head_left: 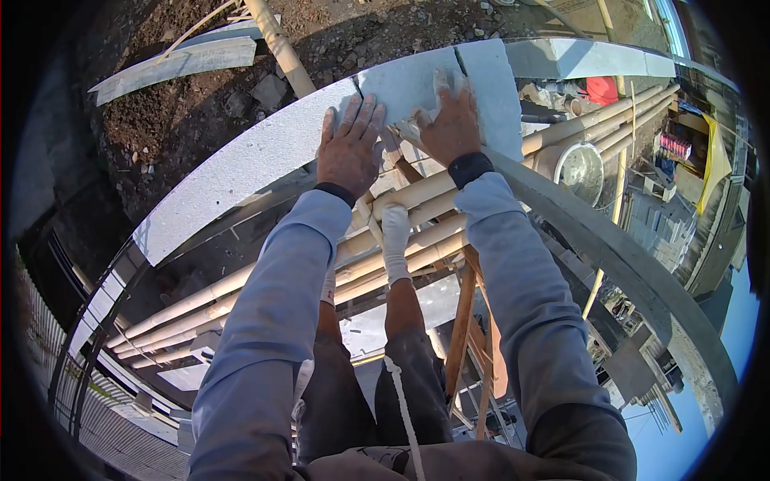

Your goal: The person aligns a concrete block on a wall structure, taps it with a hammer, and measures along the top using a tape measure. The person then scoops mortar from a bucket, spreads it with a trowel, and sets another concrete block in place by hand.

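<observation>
A row of pale lightweight concrete blocks forms the top of a wall ahead of me. My left hand (350, 148) lies with fingers stretched out over the inner edge where the long left block (249, 164) meets the middle block (405, 80). Dusty fingers spread, my right hand (451, 120) presses flat on the middle block, beside its dark joint with the right block (491, 100). Neither hand grips anything. Narrow gaps show at both joints; the lower parts of the blocks by my hands are hidden.
Bamboo poles (429, 192) run under my feet as scaffolding. A long grey beam (597, 228) crosses at the right, near a mortar-stained bucket (579, 172). Beyond the wall lies rubble-strewn soil (172, 120), with a leaning bamboo pole (279, 48). A wooden support (461, 325) stands below.
</observation>
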`<state>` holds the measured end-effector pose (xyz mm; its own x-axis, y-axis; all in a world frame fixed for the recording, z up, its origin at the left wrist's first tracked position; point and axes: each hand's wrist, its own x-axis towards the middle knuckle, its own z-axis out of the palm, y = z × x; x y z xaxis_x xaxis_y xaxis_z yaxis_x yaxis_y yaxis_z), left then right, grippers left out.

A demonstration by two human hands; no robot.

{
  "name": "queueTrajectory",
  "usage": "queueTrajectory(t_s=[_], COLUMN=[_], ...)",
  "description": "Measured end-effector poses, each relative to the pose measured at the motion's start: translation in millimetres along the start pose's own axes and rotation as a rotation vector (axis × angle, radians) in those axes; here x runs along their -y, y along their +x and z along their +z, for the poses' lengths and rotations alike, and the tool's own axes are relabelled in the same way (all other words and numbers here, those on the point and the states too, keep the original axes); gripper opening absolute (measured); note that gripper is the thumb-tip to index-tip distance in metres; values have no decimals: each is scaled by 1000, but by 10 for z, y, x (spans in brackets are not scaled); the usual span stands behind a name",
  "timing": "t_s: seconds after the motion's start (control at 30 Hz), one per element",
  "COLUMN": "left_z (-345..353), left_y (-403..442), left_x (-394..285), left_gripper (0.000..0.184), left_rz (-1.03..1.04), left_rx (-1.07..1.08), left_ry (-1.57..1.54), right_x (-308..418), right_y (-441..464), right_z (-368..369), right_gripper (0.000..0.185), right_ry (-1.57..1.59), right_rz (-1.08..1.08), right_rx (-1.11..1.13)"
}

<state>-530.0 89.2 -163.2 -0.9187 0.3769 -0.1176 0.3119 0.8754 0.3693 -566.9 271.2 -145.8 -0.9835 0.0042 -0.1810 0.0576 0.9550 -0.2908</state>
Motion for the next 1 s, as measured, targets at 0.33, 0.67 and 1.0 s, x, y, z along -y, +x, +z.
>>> queueTrajectory(t_s=[0.33, 0.67, 1.0], left_z=[45, -37, -202], left_y=[-14, 58, 809], left_x=[-33, -9, 486], left_gripper=[58, 45, 56], left_rz=[13, 1, -149], left_rx=[-31, -102, -246], left_ry=[-28, -86, -197], right_x=[-126, -108, -88], right_y=[55, -5, -31], right_z=[165, 269, 286], right_gripper=[75, 75, 73], right_ry=[-79, -139, -87], right_rz=[-108, -131, -114], right_rx=[-64, -103, -124])
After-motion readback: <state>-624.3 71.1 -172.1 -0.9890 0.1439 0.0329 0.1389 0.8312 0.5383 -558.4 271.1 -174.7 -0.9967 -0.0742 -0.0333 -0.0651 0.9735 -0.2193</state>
